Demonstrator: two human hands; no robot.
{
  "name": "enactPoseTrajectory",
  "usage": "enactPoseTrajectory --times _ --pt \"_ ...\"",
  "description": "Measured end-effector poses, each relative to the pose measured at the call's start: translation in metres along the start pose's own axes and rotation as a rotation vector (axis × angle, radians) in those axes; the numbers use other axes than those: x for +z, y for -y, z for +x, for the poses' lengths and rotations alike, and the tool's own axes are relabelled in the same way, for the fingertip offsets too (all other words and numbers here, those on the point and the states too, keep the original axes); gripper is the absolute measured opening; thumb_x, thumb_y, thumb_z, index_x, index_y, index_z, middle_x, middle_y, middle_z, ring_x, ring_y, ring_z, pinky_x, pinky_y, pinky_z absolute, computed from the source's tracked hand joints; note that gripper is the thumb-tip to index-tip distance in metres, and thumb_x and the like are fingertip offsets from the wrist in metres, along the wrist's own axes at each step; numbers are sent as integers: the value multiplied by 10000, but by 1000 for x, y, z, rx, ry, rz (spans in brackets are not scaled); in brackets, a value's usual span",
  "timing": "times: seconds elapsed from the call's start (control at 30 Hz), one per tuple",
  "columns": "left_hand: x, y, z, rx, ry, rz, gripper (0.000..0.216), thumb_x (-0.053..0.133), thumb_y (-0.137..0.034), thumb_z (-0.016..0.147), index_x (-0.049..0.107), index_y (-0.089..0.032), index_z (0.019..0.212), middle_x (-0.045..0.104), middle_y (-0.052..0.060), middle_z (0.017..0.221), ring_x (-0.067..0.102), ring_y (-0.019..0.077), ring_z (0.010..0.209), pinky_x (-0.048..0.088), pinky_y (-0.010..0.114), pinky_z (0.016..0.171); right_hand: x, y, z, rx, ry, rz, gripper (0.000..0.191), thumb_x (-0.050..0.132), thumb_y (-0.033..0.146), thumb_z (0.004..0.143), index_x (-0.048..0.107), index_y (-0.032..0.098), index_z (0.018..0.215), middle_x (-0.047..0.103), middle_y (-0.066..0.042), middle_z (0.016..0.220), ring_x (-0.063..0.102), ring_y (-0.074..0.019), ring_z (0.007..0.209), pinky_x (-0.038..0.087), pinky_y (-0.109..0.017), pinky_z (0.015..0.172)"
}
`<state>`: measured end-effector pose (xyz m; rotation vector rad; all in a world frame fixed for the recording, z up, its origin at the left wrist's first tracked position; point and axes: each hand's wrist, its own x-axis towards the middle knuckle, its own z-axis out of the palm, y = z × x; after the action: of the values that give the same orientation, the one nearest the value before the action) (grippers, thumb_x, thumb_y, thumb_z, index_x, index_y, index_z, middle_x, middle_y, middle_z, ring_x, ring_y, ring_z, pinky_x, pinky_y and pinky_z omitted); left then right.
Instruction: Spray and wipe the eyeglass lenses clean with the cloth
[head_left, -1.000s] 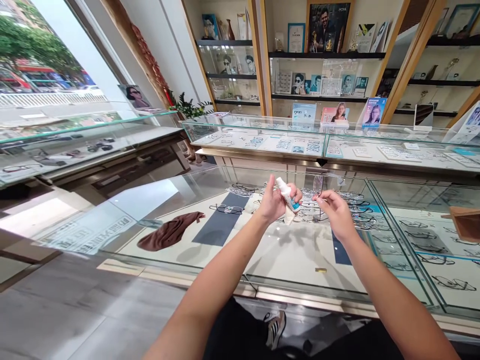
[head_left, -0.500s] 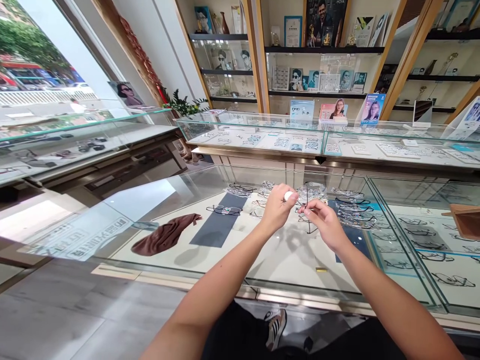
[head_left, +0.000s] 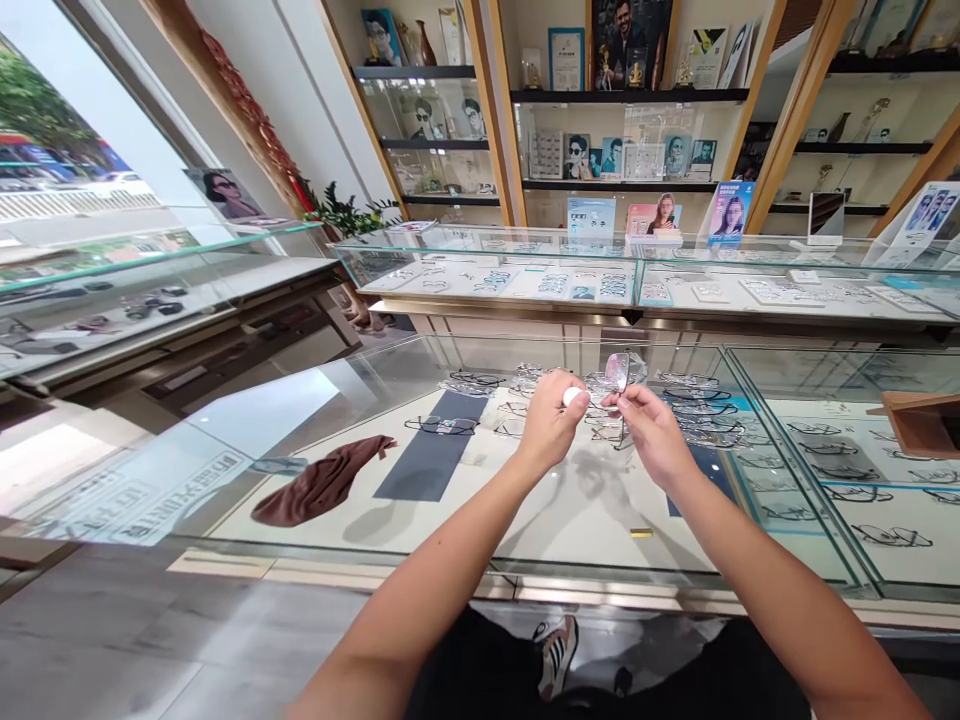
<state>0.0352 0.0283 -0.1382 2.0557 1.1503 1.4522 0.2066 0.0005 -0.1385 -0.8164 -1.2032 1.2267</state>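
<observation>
Above the glass counter, my right hand pinches a pair of eyeglasses with thin dark rims. One lens stands upright and catches a pinkish reflection. Close on its left, my left hand is closed around a small white thing with a rounded end; most of it is hidden in the fist. I cannot tell whether the left fingers touch the glasses. A brown cloth lies crumpled on the counter to the left. Another pair of glasses rests over a dark grey strip.
Rows of eyeglass frames show at the counter's right side, beside a brown tray-like box. A second glass showcase runs across behind. Another case stands at left. My knees and one shoe are below the counter edge.
The eyeglasses have turned in my right hand, so a lens now faces me more and stands above the fingers. My left hand still grips the white thing. The view has shifted slightly.
</observation>
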Motion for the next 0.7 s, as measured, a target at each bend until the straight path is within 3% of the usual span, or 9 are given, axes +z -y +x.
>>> enactPoseTrajectory --times 0.3,0.43,0.57,0.7 --pt "3 3 -8 76 148 95 432 473 -657 945 596 -256 846 618 87 901 514 289 923 424 424 852 -2 4 4 -12 -53 88 370 838 554 752 619 266 825 765 -13 927 686 -217 974 519 -354 918" --pt "-12 8 6 -55 75 18 390 450 -587 967 566 -242 826 603 66 873 538 257 866 433 396 820 -10 6 6 -7 -74 75 375 839 554 734 619 267 834 765 -14 938 678 -213 958 519 -352 893" --pt "-57 38 33 -226 -162 -49 123 559 -350 879 575 -233 912 586 24 839 531 203 758 449 344 748 -22 7 11 -8 -103 86 382 860 536 721 611 265 824 757 4 903 659 -186 876 511 -325 801" --pt "-131 91 54 -325 -357 120 189 584 -279 837 571 -230 1019 586 13 871 538 193 781 469 334 791 -30 8 16 -15 -102 117 384 895 522 704 637 265 825 748 20 887 655 -169 851 503 -306 761"
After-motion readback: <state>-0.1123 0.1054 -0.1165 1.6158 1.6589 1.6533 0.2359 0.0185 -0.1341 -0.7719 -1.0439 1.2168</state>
